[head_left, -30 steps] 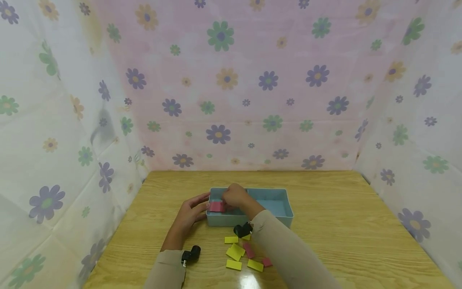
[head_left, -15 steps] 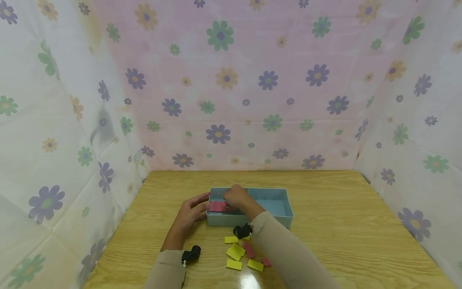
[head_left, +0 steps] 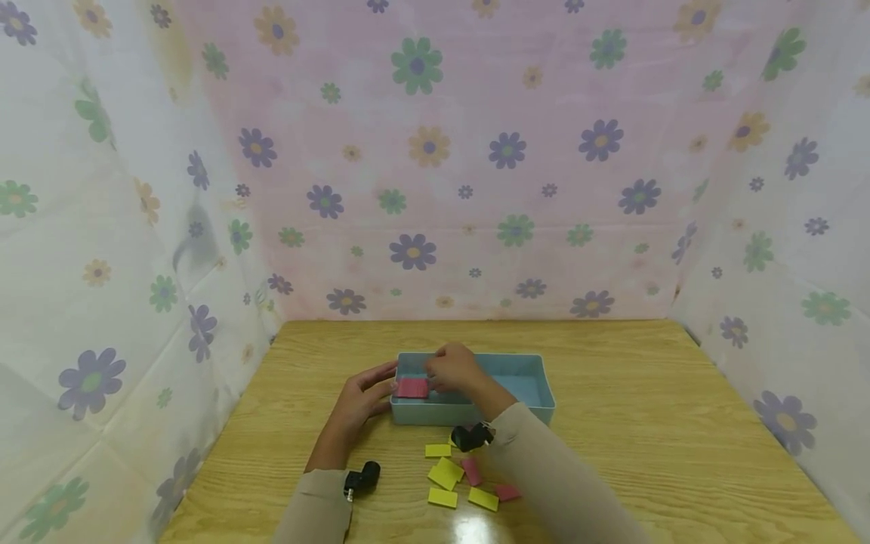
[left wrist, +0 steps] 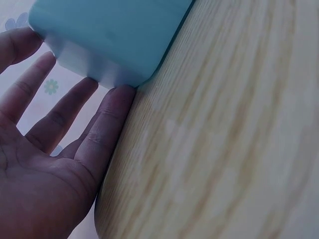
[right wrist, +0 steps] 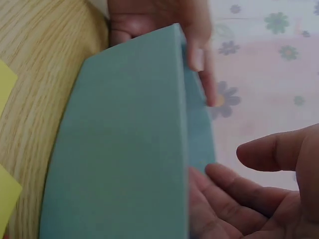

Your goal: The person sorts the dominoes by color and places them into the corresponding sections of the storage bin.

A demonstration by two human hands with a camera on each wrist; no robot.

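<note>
A light blue box (head_left: 435,415) stands on the wooden table, with pink blocks (head_left: 411,388) in its left part. From the left, my left hand (head_left: 359,402) touches the box's end wall; in the left wrist view its straight, spread fingertips (left wrist: 89,84) press lightly there. My right hand (head_left: 457,370) reaches over the front wall into the box, just right of the pink blocks. In the right wrist view, the right hand's thumb (right wrist: 264,152) stands apart from its fingers, with nothing seen between them. The front wall partly hides those fingers.
Several yellow blocks (head_left: 442,497) and two pink ones, one of them a pink block (head_left: 471,471) amid the yellow, lie loose before the box. Black wrist cameras (head_left: 472,437) sit on both sleeves. Flowered cloth (head_left: 435,166) surrounds the table at the back and sides.
My right hand has drawn slightly to the right, away from the pink blocks, which now show more fully. The right forearm uncovers more of a loose pink block. The left hand stays put.
</note>
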